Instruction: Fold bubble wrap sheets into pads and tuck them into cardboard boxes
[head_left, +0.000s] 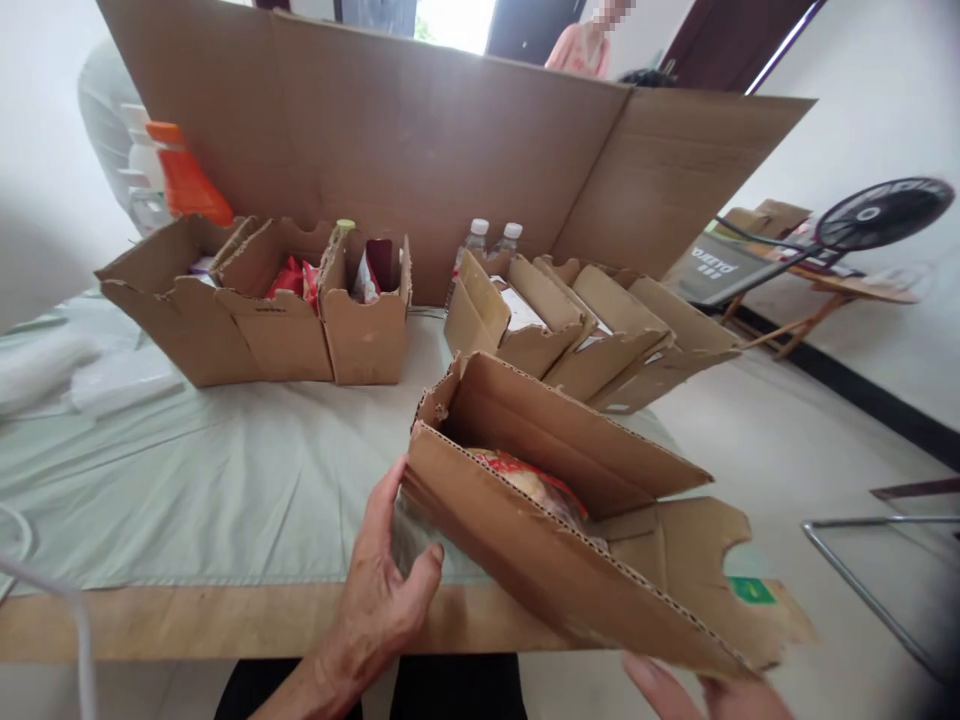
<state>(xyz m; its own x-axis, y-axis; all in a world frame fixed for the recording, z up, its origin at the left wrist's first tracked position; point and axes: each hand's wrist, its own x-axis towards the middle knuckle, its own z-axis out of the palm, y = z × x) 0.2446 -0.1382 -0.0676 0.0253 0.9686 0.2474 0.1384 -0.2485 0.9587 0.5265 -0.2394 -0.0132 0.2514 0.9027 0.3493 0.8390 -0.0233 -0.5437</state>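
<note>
An open-topped cardboard box (540, 540) lies at an angle over the table's front edge, its right end reaching past the edge. Inside it is a clear plastic packet with red print (529, 485); its contents are hard to make out. At the box's left end is my left hand (390, 580), thumb spread away and extended fingertips against the corner. My right hand (697, 690) is at the bottom of the view, at the box's near right corner; its fingers are partly hidden by the cardboard and the frame edge, and they appear to grip it.
Several cardboard bins (277, 335) stand at the back left, some with packets; more bins (517, 335) stand at the back right. Behind them rise a tall cardboard panel (420, 130), an orange bottle (187, 180) and capped bottles (478, 235). A fan (868, 214) and a person (581, 50) are beyond.
</note>
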